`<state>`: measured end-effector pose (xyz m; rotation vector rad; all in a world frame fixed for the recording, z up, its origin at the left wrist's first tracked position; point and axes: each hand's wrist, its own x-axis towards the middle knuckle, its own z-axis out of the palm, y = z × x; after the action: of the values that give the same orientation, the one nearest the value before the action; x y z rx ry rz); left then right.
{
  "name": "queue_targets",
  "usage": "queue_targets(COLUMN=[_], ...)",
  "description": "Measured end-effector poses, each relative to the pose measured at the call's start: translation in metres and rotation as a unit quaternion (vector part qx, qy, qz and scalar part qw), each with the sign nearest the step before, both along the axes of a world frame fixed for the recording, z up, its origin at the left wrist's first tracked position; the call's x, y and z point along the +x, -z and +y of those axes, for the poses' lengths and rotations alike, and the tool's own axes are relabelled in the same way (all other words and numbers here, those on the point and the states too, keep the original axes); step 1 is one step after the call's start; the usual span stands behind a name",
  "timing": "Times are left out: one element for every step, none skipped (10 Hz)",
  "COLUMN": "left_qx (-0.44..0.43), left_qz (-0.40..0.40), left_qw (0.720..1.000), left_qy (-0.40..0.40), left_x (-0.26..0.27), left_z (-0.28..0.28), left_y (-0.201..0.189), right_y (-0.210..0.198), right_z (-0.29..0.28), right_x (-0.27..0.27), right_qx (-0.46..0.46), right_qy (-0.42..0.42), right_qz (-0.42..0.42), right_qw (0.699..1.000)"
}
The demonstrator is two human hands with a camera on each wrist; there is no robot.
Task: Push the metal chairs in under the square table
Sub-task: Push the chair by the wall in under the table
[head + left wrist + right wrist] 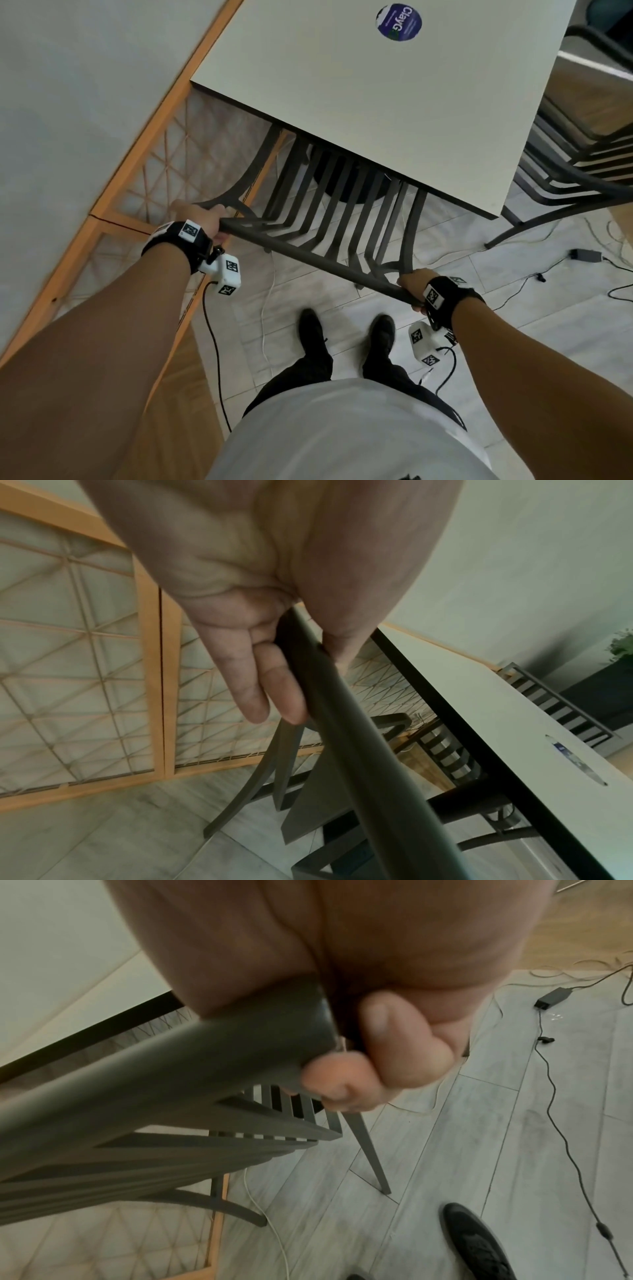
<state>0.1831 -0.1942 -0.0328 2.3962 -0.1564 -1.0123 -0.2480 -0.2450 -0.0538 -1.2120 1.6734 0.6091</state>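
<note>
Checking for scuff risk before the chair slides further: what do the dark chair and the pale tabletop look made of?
Dark grey slatted chair: apparently painted metal with a matte finish; thin flat slats and a smooth tubular top rail, which the left hand and right hand grip. White square tabletop: probably laminate board; smooth low-sheen face and thin dark edge, though its core cannot be seen.

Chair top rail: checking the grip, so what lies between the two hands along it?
In the head view only the bare top rail runs from the left hand to the right hand.
</note>
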Motion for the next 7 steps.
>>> queue_targets(left_qx=[-0.020,-0.013,-0.009,-0.027,-0.051,-0.023,0.069], left_qz=[-0.024,-0.025,-0.059,-0.074,-0.094,-0.101,-0.079], left_qw=[1.000,1.000,0.997,0.994,0.983,0.964,0.941], left_qy=[0.005,0.013,0.046,0.077,0.152,0.247,0.321], left_x=[-0.001,0.003,0.004,0.001,-0.007,-0.032,-0.061], left_z=[0.001,0.006,0.014,0.029,0.051,0.086,0.133], left_y=[-0.003,-0.001,0.001,-0.003,-0.012,-0.018,-0.007], right_y=[-0.011,-0.007,-0.005,-0.022,-0.036,-0.038,-0.039], right_z=[0.000,0.000,0.003,0.011,0.019,0.029,0.041], right_x=[0.005,0.004,-0.002,-0.005,-0.013,-0.028,-0.045], right_qx=[-0.001,-0.014,-0.038,-0.067,-0.105,-0.144,-0.153], right_qy=[-0.122,0.001,0.036,-0.026,-0.106,-0.115,-0.084], right_qz=[0.025,0.027,0.016,-0.008,-0.023,-0.033,-0.048], right_qw=[0.992,1.000,0.998,0.997,0.988,0.982,0.983])
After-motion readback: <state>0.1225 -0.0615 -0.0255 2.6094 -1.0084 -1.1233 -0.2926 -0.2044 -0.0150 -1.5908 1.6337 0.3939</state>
